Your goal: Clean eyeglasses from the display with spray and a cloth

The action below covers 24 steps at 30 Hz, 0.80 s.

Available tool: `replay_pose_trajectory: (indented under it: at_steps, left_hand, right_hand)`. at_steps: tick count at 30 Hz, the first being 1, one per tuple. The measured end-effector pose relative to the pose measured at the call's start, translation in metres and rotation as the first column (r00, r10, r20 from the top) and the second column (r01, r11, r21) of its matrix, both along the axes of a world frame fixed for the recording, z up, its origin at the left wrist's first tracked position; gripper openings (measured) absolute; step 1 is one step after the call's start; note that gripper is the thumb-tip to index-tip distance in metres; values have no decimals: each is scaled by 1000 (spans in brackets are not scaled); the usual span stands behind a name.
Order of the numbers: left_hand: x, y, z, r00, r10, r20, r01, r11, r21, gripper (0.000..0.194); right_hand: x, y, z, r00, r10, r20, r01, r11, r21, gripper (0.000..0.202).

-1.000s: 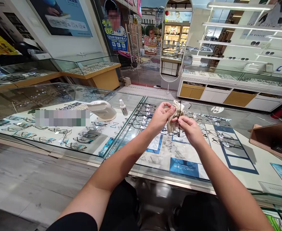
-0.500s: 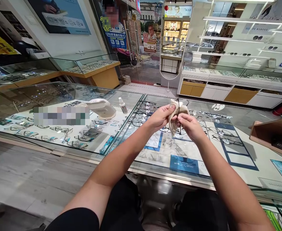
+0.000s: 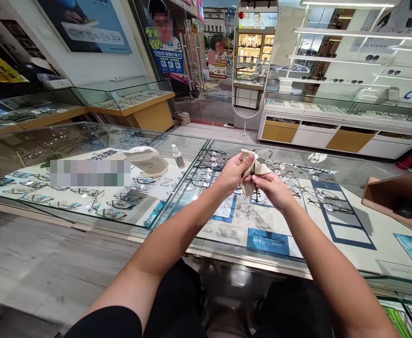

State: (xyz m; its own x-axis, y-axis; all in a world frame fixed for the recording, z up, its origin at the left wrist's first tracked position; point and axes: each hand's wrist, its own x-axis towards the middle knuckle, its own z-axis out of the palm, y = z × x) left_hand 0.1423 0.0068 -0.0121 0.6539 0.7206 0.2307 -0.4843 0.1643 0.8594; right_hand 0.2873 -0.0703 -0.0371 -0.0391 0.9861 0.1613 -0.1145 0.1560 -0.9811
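Both hands meet above a glass-topped display bench [image 3: 209, 234], working a crumpled cream cloth [image 3: 262, 171] around a pair of dark-framed eyeglasses [image 3: 257, 193]. The left hand [image 3: 237, 171] has its grip pressed together, thumb on top, pinching the upper folds of the cloth. The right hand [image 3: 270, 187] also has its grip closed, thumb and fingertips pinching the cloth just beside the left fingers. The eyeglasses are caught in the cloth between the two hands, raised over the glass; most of the frame is hidden, with a thin dark part showing below the fingers. How each finger bears on the frame cannot be told.

Under the glass, rows of spectacle frames [image 3: 327, 203] lie near the hands, and a blue printed card [image 3: 267, 241] sits toward the near edge. To the left, a white spray bottle [image 3: 178, 157] stands upright, just beside a rounded white device [image 3: 149, 162]. A wooden box [image 3: 396, 197] rests at the right. Beyond the bench are an oval mirror [image 3: 253, 70] and wall shelves [image 3: 357, 33], some bearing sunglasses [image 3: 372, 58].
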Motion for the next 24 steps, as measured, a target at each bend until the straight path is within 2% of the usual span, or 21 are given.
replay_pose_trajectory:
  at_steps: [7,11,14,18,24]
  left_hand:
    - [-2,10,0,998,-12,61,16,998,-60,58]
    - [-6,7,4,995,-84,50,86,995,-45,58]
    - [-7,3,4,994,-105,25,106,993,-49,55]
    - [-5,1,1,996,-84,25,86,995,-56,52]
    - [2,5,-1,999,11,49,-8,998,-68,45]
  right_hand:
    - [3,-2,9,997,-77,-31,78,997,10,38]
    - [2,-2,16,988,-113,-106,115,993,6,39]
    - [0,-2,15,990,-106,-90,108,994,20,40]
    - [0,-1,10,995,-96,-42,97,995,22,41]
    - [6,0,4,998,-68,-5,68,997,24,38]
